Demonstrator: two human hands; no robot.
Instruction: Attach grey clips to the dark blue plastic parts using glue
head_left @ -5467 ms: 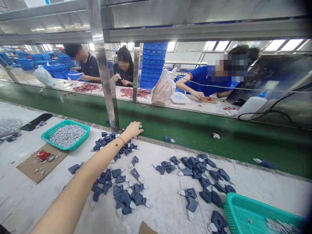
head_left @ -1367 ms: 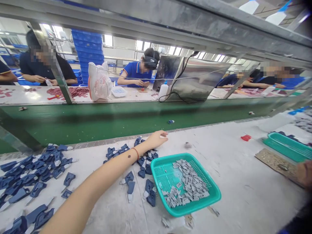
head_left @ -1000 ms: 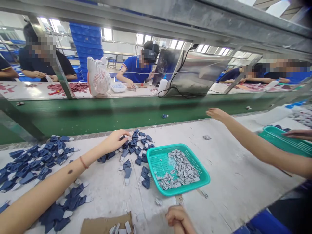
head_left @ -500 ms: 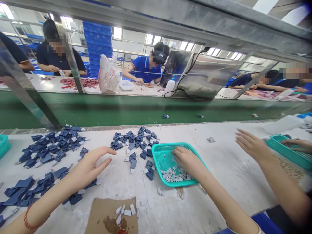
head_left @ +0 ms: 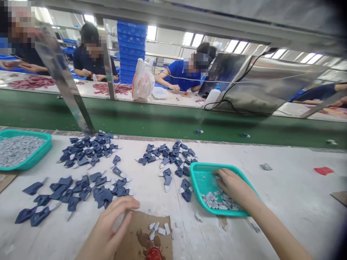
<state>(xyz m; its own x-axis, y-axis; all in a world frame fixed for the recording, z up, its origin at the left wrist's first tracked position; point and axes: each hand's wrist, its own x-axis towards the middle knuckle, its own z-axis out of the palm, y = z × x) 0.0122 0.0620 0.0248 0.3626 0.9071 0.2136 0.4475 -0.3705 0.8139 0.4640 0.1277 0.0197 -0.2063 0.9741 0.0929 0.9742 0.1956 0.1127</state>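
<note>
My left hand [head_left: 116, 225] is held over the near edge of a piece of brown cardboard [head_left: 132, 231], thumb and forefinger apart, nothing between them. Several small white pieces [head_left: 162, 231] and a red round thing [head_left: 154, 253] lie on that cardboard. Inside a green plastic basket [head_left: 200, 202], my right hand [head_left: 234, 186] reaches down with bent, bunched fingers; what they hold, if anything, is hidden. Small grey-white pieces [head_left: 217, 203] gather in the basket's near part. Dark blue parts with pale tips [head_left: 104, 196] lie in loose groups left of and behind the hands.
Another green basket [head_left: 40, 157], full of small grey pieces, stands at far left. Beyond the white table [head_left: 230, 238] runs a green belt [head_left: 151, 121] carrying a few blue parts. Metal posts [head_left: 67, 86] rise there. Co-workers [head_left: 184, 74] sit opposite. A red scrap [head_left: 323, 170] lies at right.
My view has turned right-to-left, so things sit further right. My left hand has drawn back toward the cardboard. My right hand stays in the basket. A co-worker's arms at right have left view.
</note>
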